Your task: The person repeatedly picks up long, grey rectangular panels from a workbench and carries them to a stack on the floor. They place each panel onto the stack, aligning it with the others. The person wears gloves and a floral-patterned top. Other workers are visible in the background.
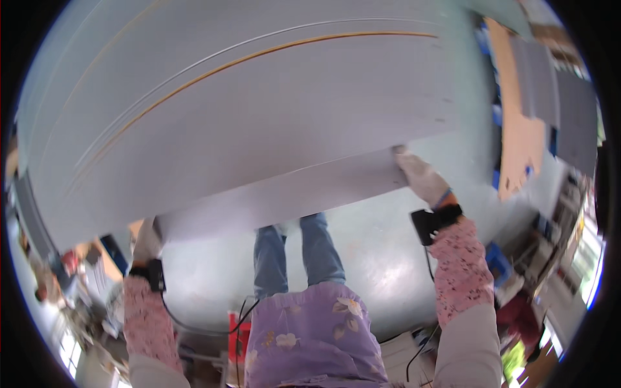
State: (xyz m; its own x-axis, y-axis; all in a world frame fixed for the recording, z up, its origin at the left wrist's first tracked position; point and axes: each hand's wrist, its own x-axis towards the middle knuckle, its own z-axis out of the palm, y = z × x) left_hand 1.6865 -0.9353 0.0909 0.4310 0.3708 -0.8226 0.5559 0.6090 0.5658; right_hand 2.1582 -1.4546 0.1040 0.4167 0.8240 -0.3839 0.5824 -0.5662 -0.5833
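Large grey panel (278, 123) spanning the space between the two hands, its near edge before the person's legs (317, 249). The right grip (424, 178) grasps the panel's near-right corner, the left grip (147, 240) its near-left corner, fingers mostly hidden. Both arms reach forward and apart, the right hand angled inward. At right, a blue bin-like container (498, 264); its contents are too blurred to tell.

Glossy pale-green floor (381, 249), bright windows (587, 265) at lower right.
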